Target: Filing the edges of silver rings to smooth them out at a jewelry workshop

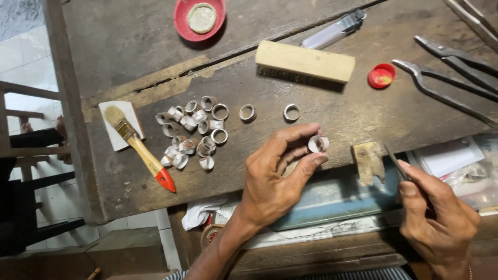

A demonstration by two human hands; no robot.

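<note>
The left hand [272, 179] pinches 1 small metal ring [317, 143] at its fingertips: the index finger curls over the top, the thumb presses up from below, and the ring sits between them with its open end facing the camera, held just above the front edge of the wooden workbench [155, 41]. The right hand [438, 218] is closed around a thin dark tool [397, 162], probably a file or graver, whose tip points up and left toward a small wooden peg [368, 161] at the bench edge; tool and ring are near but apart.

Left of the held ring lies a pile of similar rings [192, 132], with 2 loose rings [268, 112] just beyond it. A paintbrush [137, 145] with a red handle end lies further left. A wooden-backed brush [305, 62], a red cap [382, 75], a red dish [199, 19] and metal pliers [451, 78] rest farther back.
</note>
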